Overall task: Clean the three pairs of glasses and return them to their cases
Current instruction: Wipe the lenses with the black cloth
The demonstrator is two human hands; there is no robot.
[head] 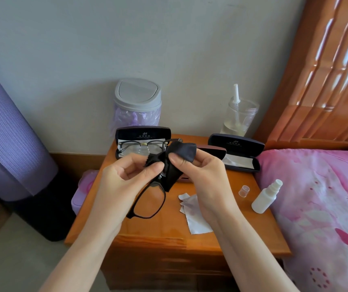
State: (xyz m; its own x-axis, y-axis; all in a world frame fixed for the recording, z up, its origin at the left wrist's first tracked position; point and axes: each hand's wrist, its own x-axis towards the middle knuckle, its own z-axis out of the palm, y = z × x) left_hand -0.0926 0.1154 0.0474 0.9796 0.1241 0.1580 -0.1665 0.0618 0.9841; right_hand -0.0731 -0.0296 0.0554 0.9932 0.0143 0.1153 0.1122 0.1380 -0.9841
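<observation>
Wooden nightstand centre frame, against pale wall. Pink floral bedding right, carved wooden headboard above. Purple rolled mat upright at left. Grey swing-lid bin with lilac liner behind nightstand, back left. Clear jar with pale liquid and white nozzle at back right.

Left hand and right hand raised close together over nightstand. Left hand pinched on black-framed glasses near the bridge; one lens hanging down-left, other lens wrapped. Right hand, thumb and fingers, clamped on dark cloth folded over hidden lens.

Open case at back left, holding thin-rimmed glasses on pale cloth. Second open case at back right, pale cloth inside, no glasses seen. Third case mostly hidden behind right hand, contents unclear.

Pale grey cloth crumpled flat on nightstand, below right wrist. White spray bottle lying at right edge, touching bedding. Clear cap just beside it, upright.
</observation>
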